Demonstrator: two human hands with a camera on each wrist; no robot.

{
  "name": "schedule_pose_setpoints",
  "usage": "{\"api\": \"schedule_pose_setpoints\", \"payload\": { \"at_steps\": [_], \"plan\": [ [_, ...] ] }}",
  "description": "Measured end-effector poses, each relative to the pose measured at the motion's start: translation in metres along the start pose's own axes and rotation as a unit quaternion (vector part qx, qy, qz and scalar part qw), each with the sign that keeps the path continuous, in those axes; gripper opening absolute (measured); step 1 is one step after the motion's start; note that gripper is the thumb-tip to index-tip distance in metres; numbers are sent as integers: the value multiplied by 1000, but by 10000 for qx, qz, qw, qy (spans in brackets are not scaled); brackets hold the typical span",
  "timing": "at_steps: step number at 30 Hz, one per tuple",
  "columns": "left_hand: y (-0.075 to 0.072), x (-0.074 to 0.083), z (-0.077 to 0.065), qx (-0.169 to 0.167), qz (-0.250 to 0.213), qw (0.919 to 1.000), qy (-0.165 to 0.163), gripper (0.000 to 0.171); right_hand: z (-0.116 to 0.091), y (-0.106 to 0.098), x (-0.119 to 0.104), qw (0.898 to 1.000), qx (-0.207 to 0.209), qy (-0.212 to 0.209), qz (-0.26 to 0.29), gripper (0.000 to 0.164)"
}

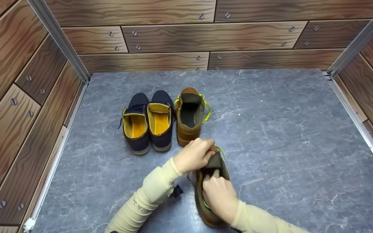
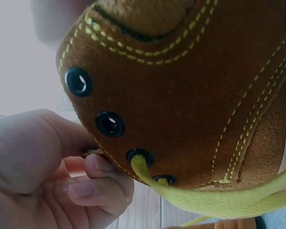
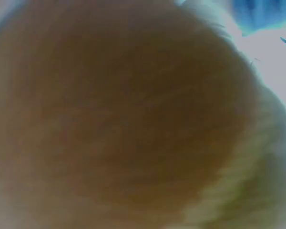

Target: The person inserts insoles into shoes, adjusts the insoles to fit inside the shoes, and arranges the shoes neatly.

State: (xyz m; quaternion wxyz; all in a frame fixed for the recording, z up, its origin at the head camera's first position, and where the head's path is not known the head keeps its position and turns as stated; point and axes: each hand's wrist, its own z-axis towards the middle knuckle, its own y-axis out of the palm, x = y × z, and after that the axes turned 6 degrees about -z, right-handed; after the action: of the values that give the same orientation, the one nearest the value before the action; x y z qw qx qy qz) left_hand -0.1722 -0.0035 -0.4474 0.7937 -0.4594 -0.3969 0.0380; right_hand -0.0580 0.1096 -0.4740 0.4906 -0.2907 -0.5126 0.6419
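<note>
A brown suede boot (image 2: pixel 181 105) with yellow-green laces (image 2: pixel 219 198) and dark eyelets lies lengthwise below the middle of the head view, its heel towards me. At its front my left hand (image 1: pixel 194 155) pinches the tongue (image 1: pixel 213 160) between thumb and fingers. In the left wrist view, thumb and fingertips meet at the edge beside the eyelets. My right hand (image 1: pixel 219 194) reaches into the boot's opening from the heel side. One finger points forward under the tongue; the other fingertips are hidden inside. The right wrist view is a brown blur, too close to read.
Beyond my left hand stands the matching brown boot (image 1: pixel 189 129), its yellow-green lace looped out to the right. Left of it is a pair of navy shoes (image 1: pixel 138 145) with yellow linings. Wood-patterned panels (image 1: pixel 206 38) enclose the grey marbled surface (image 1: pixel 287 136) on the visible sides.
</note>
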Motion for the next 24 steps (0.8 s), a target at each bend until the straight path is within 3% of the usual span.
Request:
{"api": "schedule_pose_setpoints", "payload": {
  "at_steps": [5, 10, 18, 24],
  "plan": [
    [-2, 1, 0, -39, 2, 10000, -81, 5, -4, -21, 11, 9921, -621, -599, 913, 27],
    [-2, 2, 0, -113, -53, 9999, -92, 3, -10, -38, 18, 9777, -1079, -1125, 1409, 31],
    [-2, 3, 0, -115, -36, 9998, -171, 3, -11, -34, 23, 9829, -919, -1226, 1024, 25],
    [-1, 3, 0, -139, -21, 9997, -203, 3, -8, -34, 27, 9693, -1413, -1363, 1477, 25]
  ]
}}
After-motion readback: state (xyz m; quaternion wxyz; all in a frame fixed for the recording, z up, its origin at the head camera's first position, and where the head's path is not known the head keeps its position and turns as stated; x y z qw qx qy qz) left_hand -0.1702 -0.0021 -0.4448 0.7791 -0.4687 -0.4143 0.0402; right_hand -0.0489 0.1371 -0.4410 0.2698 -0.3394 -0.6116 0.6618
